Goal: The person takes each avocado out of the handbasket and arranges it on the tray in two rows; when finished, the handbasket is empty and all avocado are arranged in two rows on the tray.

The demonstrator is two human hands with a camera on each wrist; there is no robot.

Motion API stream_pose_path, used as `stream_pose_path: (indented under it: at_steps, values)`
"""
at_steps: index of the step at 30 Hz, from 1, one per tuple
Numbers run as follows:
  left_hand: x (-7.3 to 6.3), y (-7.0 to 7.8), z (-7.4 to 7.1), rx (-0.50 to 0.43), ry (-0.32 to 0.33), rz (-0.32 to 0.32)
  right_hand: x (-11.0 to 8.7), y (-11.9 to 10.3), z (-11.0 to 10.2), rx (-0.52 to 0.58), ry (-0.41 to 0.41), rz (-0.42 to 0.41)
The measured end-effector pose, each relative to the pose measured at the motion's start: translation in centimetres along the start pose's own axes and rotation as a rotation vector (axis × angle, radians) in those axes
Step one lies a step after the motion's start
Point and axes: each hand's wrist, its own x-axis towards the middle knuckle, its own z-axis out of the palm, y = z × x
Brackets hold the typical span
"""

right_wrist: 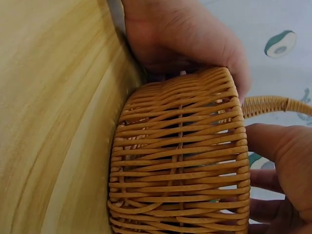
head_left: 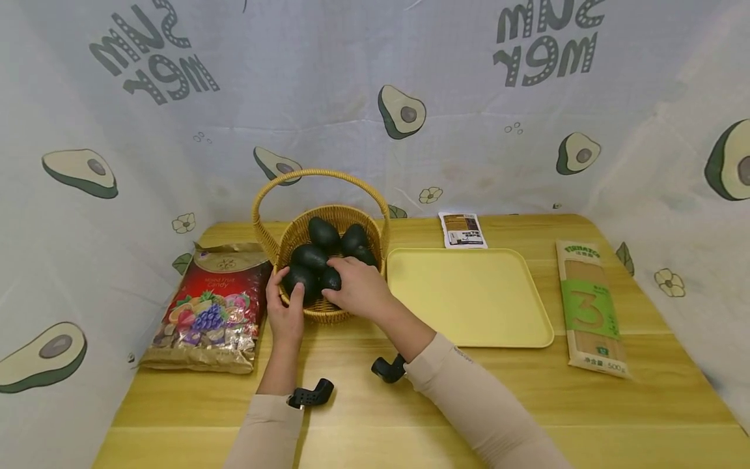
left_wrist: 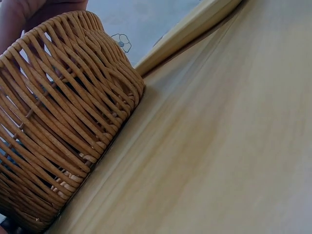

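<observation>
A yellow wicker basket (head_left: 328, 317) with a tall arched handle holds several dark green avocados (head_left: 323, 233). My left hand (head_left: 285, 311) grips the basket's front left rim, its thumb over the avocado (head_left: 306, 281) just inside. In the right wrist view, that left hand (right_wrist: 187, 36) wraps the wicker wall (right_wrist: 180, 146) from outside. My right hand (head_left: 362, 286) reaches over the front right rim, thumb and fingers around an avocado (head_left: 331, 279) in the basket. Its fingers (right_wrist: 265, 139) show above the rim in the right wrist view; the avocado itself is hidden there.
Left of the basket lies a red and gold candy bag (head_left: 219, 306). A yellow tray (head_left: 469, 296) lies to the right, with a small white pouch (head_left: 463, 230) behind it. Farther right is a noodle pack (head_left: 592, 306). A printed curtain (head_left: 328, 98) hangs behind the wooden table (head_left: 363, 417).
</observation>
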Motion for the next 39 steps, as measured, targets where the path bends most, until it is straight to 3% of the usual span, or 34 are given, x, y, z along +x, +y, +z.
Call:
stream_pose_path:
  at_steps: [7,16,24,39]
  values:
    - [0.0,0.1,0.1,-0.003,0.007,0.013,0.6,-0.2,0.6,-0.110,-0.007,0.028]
    - [0.0,0.0,0.3,-0.014,0.000,0.019,1.3,0.0,1.7,-0.167,-0.024,0.093]
    - [0.1,0.0,0.2,-0.006,-0.014,0.004,1.5,0.3,2.0,-0.131,-0.009,0.098]
    - [-0.2,0.2,0.0,-0.007,-0.019,0.003,0.7,0.6,1.5,0.016,0.055,0.025]
